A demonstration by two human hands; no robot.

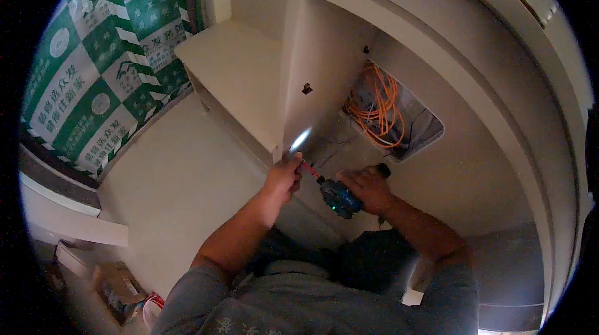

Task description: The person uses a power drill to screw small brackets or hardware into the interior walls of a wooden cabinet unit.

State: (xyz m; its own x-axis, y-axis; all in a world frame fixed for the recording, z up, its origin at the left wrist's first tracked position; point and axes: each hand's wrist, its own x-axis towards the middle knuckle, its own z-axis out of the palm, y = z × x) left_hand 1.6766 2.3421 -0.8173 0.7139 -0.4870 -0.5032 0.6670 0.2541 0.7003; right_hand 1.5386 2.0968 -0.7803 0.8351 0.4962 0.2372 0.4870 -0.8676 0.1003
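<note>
My right hand (369, 189) is wrapped round a blue and black cordless drill (340, 200), which has a small green light on its body. A thin reddish bit (309, 169) sticks out of its chuck toward the upper left. Close to the bit's tip, my left hand (284, 177) is closed beside the front edge of an upright pale cabinet panel (304, 79). Whatever those fingers hold is too dark and small to make out. A bright streak of light shows on the panel just above them.
Inside the cabinet, a cut-out (424, 132) in the back shows coiled orange cable (377, 110). Small dark fittings (306, 88) sit on the panel. A pale bench (237, 66) adjoins on the left, by a green-and-white covered door (103, 79). A cardboard box (118, 282) lies lower left.
</note>
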